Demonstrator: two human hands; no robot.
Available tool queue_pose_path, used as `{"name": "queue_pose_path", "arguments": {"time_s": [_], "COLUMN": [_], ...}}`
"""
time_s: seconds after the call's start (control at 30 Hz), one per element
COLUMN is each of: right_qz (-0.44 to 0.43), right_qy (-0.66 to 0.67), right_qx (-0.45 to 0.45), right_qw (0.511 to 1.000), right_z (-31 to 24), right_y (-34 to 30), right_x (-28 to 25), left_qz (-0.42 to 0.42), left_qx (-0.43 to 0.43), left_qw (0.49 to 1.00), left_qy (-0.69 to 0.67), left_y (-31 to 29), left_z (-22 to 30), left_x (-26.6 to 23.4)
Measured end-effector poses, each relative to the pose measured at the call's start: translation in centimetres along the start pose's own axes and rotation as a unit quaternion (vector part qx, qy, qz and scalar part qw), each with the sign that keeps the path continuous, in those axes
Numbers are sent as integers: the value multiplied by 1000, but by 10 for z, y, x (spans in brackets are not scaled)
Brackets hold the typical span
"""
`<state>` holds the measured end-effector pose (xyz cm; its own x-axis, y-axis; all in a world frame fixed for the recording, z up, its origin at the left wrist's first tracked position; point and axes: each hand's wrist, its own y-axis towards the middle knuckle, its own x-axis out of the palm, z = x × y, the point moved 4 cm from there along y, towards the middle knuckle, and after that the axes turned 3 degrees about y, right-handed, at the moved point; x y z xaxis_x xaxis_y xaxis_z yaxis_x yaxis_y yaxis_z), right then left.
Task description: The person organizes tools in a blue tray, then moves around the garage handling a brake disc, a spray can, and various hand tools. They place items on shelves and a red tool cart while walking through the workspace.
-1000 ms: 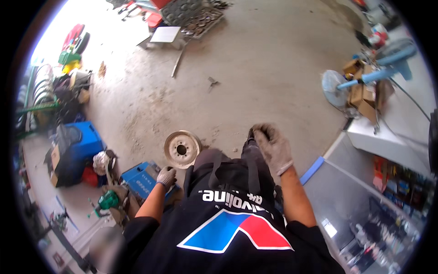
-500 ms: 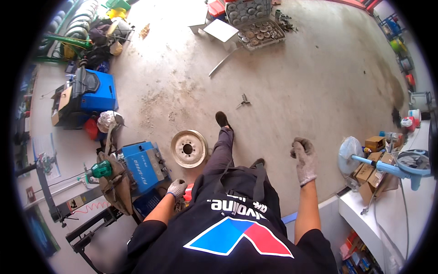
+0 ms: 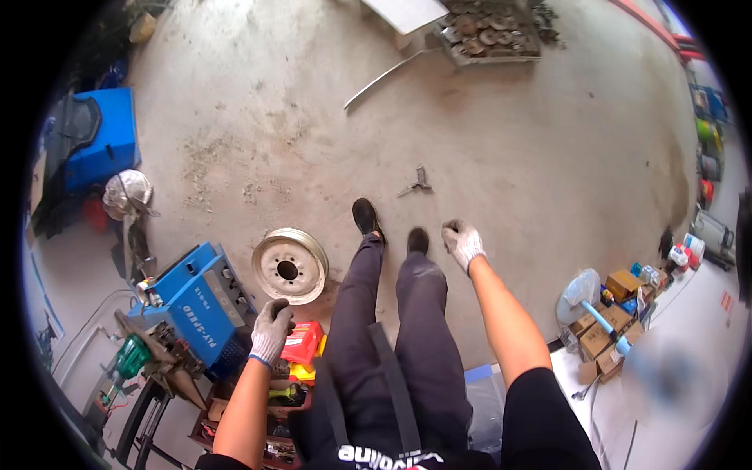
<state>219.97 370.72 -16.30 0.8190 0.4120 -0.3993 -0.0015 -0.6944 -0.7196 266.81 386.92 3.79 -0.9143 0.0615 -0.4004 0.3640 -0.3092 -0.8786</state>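
Note:
Both of my hands wear pale knitted gloves with greyish fingers. My left hand point(image 3: 272, 330) hangs beside the left knee with its fingers loosely bent and apart; nothing shows in it. Just beyond it a cream steel wheel rim point(image 3: 268, 276) leans slightly on the floor. Close to its right side is a red container point(image 3: 302, 341) with yellow below it. My right hand point(image 3: 464, 241) hovers over the floor in front of the right leg, fingers curled in, with no object visible. Farther ahead lies a dark pistol-shaped tool point(image 3: 421, 179), apart from both hands.
A blue machine point(image 3: 192, 313) stands at left, a second blue unit point(image 3: 106, 137) behind it. Below my left forearm is a tool tray point(image 3: 205, 423). Ahead lie a metal bar point(image 3: 384, 81) and a case of round metal parts point(image 3: 501, 56). Cardboard boxes point(image 3: 603, 333) sit right.
My view has tilted and come nearer the floor. The right foot has moved forward beside the left. Both hands are farther forward, the right one nearer the middle; the left fingers look looser.

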Motion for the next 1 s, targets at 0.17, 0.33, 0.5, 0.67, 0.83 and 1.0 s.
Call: {"name": "queue_pose_path", "arguments": {"time_s": [0.17,0.33,0.5,0.67,0.83,1.0], "right_qz": [35,131,38,61,-38,-127], "right_qy": [-176,-314,-303,15,371,359], "right_qx": [133,200,188,20,247,165], "right_qw": [975,919,933,998,894,910], "right_z": [45,79,107,121,34,-129], "right_y": [199,312,365,332,211,96], "right_x": [80,138,157,135,94,106], "left_qz": [17,106,212,-36,-155,-119], "left_qx": [165,336,317,355,181,138], "left_qw": [953,892,809,841,969,982], "left_qy": [255,283,448,407,61,-43], "left_y": [211,464,638,620,391,158], "left_z": [31,216,344,319,245,148], "left_x": [88,203,233,251,236,103]}}
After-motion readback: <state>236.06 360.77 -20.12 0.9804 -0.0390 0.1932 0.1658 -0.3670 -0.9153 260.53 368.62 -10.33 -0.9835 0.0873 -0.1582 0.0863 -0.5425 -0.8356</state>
